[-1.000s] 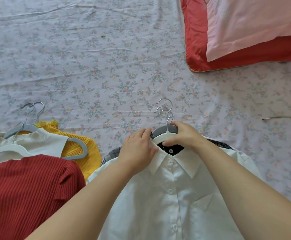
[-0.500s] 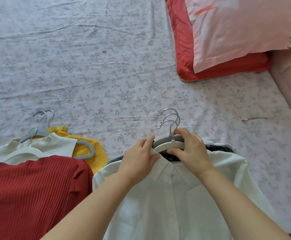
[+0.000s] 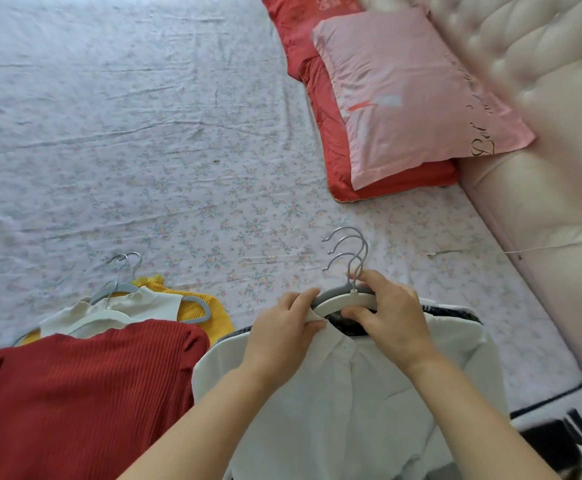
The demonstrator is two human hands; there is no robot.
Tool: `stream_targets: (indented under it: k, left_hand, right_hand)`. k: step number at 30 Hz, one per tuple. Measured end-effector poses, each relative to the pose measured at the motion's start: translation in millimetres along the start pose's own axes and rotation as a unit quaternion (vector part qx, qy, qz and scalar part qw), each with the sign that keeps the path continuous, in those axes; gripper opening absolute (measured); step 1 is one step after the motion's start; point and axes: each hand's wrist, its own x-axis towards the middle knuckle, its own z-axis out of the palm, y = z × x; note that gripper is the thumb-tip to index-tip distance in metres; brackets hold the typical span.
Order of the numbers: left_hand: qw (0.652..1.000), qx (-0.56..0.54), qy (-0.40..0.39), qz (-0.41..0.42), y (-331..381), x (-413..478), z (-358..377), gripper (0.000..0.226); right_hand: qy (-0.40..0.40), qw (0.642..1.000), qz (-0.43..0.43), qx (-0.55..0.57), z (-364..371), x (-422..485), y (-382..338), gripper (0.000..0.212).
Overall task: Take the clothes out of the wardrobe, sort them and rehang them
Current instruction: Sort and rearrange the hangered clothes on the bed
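A white collared shirt (image 3: 345, 403) lies on top of a stack of hangered clothes on the bed, with a checked garment (image 3: 456, 311) peeking out beneath it. Three metal hooks (image 3: 350, 251) stick up from the stacked hangers (image 3: 338, 299). My left hand (image 3: 284, 332) pinches the shirt's left collar by the hanger arm. My right hand (image 3: 391, 313) grips the hanger neck and the collar's right side. To the left lies a second pile: a red ribbed top (image 3: 81, 396) over a cream top (image 3: 127, 308) and a yellow knit (image 3: 192, 306), with their hooks (image 3: 125, 261).
The floral bedsheet (image 3: 144, 150) spreads out beyond both piles. A pink pillow (image 3: 411, 95) lies on a red pillow (image 3: 320, 109) at the upper right, against a padded cream headboard (image 3: 542, 81). A thin white cable (image 3: 511, 251) crosses the sheet at right.
The view has swung up and to the right, bringing the headboard into sight. Both hands stay at the shirt collar and hanger, and the right hand has shifted closer round the hanger neck.
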Motion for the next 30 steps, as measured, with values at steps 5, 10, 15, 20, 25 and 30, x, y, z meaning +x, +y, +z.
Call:
stream_targets:
  k: [5,10,15,20,25,30]
  left_hand:
    - [0.999,-0.015,0.009,0.035,37,-54,-35,0.047]
    - [0.996,-0.019,0.030,0.076,65,-112,-62,0.047]
    - [0.993,-0.021,0.049,0.107,85,-164,-86,0.047]
    - [0.988,-0.026,0.077,0.129,105,-220,-111,0.047]
    - [0.983,-0.030,0.107,0.147,119,-299,-139,0.046]
    - [0.979,-0.032,0.119,0.160,129,-380,-170,0.047]
  right_hand:
    - [0.043,0.999,0.006,-0.007,-35,-61,-42,0.041]
    - [0.086,0.996,0.008,-0.021,-60,-125,-78,0.043]
    - [0.130,0.991,-0.010,-0.022,-79,-182,-112,0.045]
    - [0.170,0.983,-0.053,-0.048,-98,-239,-146,0.045]
    - [0.195,0.975,-0.088,-0.054,-107,-313,-188,0.045]
    - [0.217,0.969,-0.105,-0.055,-112,-391,-232,0.047]
